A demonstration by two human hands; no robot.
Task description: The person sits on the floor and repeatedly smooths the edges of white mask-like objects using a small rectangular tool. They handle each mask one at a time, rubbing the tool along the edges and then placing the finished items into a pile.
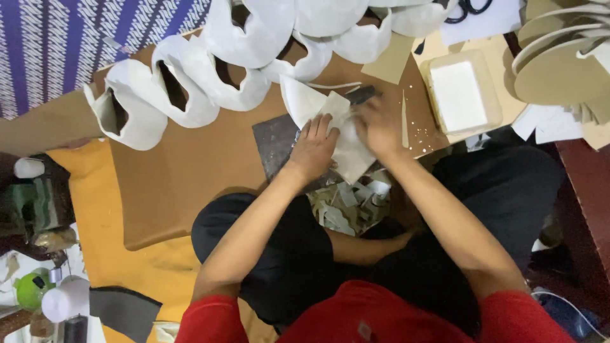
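view from above, looking down at a person seated cross-legged on the floor, red sleeves at the bottom of the frame, dark trousers. both hands are pressed down on a white cut piece of material (340, 136) that lies on a dark grey slab (274, 143) at the near edge of a low brown board (190, 178). the left hand (314, 147) lies flat, palm down, fingers spread and stretched forward over the lower left part of the white piece — holding it in place rather than gripping it. the right hand (376, 126) sits just beside it on the upper right part, fingers curled down onto the piece; it's a bit blurred, so can't tell whether it pinches anything or holds a tool. the two hands are nearly touching. just below the slab, btw the person's knees, is a heap of white offcuts (352, 206). across the top of the board runs a long row of curved white shaped pieces (210, 70), standing on edge and overlapping one another. to the right of the hands, near them, sits a shallow beige tray w/ white contents (459, 95), and white specks dot the board beside it. at far right — a stack of flat tan sole-shaped pieces (559, 70). black scissors (467, 9) lie at the top edge. a purple and white patterned cloth (63, 44) fills the upper left corner; yellow floor covering (95, 222) shows at left.
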